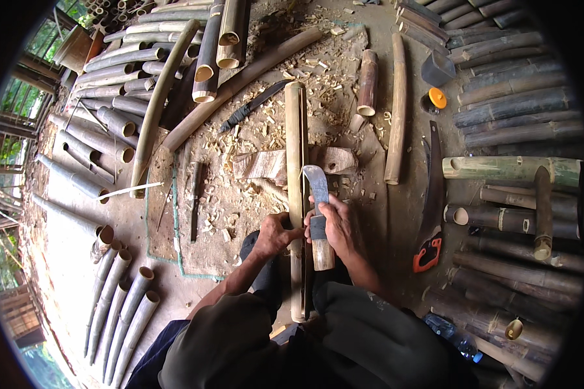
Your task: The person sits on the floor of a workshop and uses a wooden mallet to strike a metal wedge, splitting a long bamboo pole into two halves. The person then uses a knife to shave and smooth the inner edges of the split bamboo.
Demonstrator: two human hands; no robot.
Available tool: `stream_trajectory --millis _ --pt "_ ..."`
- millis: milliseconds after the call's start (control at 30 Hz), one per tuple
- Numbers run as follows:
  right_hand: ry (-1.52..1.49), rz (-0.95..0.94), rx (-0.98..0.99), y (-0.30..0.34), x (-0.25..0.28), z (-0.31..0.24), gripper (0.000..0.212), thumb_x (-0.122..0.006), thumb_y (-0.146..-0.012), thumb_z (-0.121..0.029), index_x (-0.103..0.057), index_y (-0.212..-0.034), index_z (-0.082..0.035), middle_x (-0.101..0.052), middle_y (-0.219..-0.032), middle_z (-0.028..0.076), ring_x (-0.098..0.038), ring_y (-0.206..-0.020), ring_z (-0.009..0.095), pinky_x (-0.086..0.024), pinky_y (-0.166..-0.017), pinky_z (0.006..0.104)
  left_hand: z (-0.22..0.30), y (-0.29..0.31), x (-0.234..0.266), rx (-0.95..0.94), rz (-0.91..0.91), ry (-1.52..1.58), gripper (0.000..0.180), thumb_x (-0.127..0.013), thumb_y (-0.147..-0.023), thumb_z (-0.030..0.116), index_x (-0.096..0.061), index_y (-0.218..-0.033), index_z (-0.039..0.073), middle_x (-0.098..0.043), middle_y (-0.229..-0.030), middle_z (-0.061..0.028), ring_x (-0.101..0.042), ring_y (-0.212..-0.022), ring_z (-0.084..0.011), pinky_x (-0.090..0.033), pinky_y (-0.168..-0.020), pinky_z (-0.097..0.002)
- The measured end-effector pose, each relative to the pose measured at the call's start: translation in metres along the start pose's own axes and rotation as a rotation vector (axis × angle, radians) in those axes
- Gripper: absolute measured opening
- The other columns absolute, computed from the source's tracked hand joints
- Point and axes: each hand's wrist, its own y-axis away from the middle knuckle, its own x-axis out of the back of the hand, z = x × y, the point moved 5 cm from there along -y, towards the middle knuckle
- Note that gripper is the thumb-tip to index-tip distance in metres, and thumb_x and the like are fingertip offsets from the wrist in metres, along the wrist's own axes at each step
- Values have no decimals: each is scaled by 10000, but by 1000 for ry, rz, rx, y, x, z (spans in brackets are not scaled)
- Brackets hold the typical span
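A pale bamboo pole (294,136) with a long slot along its right side runs upright between my knees, its far part over a wooden block (261,166). My left hand (276,236) is closed round the pole, the thumb lying across it. In my right hand (340,223) is a short knife (316,181) with a broad, curved blade. Its wooden handle is wrapped in dark binding, and the blade lies beside the slotted edge of the pole. Whether the cutting edge touches the bamboo, I cannot tell.
Wood shavings litter the mat (207,194). A machete (256,106) lies beyond the block, a thin blade (195,201) to the left, and a saw with an orange handle (428,254) to the right. Bamboo stacks (512,123) line both sides. A water bottle (454,337) is at lower right.
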Motion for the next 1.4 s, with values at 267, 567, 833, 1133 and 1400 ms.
stream_trajectory --millis 267,567,833,1133,1400 --pt "-29 49 -32 -10 -1 7 346 -460 -1079 -316 -517 -1267 -31 -636 -720 118 -616 -466 208 -521 -406 356 9 0 1 16 7 21 398 -844 -772 216 -745 -1051 -49 -759 -859 -120 -685 -747 -147 -548 -719 -323" --pt "101 15 46 -56 -3 -41 347 -473 -1015 -200 -570 -1265 20 -668 -733 155 -647 -485 249 -556 -423 388 9 2 2 -6 -10 18 409 -850 -781 224 -742 -1064 -50 -760 -865 -129 -690 -749 -155 -554 -730 -331" --pt "113 -38 117 -146 -10 -89 306 -455 -979 -184 -495 -1167 53 -668 -683 200 -643 -455 308 -543 -377 436 7 1 0 -35 -43 42 362 -836 -789 214 -761 -1049 -27 -774 -885 -122 -710 -786 -163 -562 -754 -335" --pt "205 -21 88 -127 -13 -139 359 -504 -1044 -298 -585 -1203 13 -679 -744 155 -671 -533 247 -583 -459 378 -29 -11 3 -97 -151 171 377 -850 -789 241 -754 -1037 -26 -743 -848 -83 -680 -793 -112 -544 -756 -289" --pt "346 -41 205 -82 36 -112 347 -489 -1024 -145 -601 -1319 0 -671 -774 80 -658 -643 142 -567 -580 298 -2 -2 -6 -11 11 95 448 -887 -763 223 -705 -1073 -45 -752 -913 -111 -701 -829 -153 -566 -769 -325"
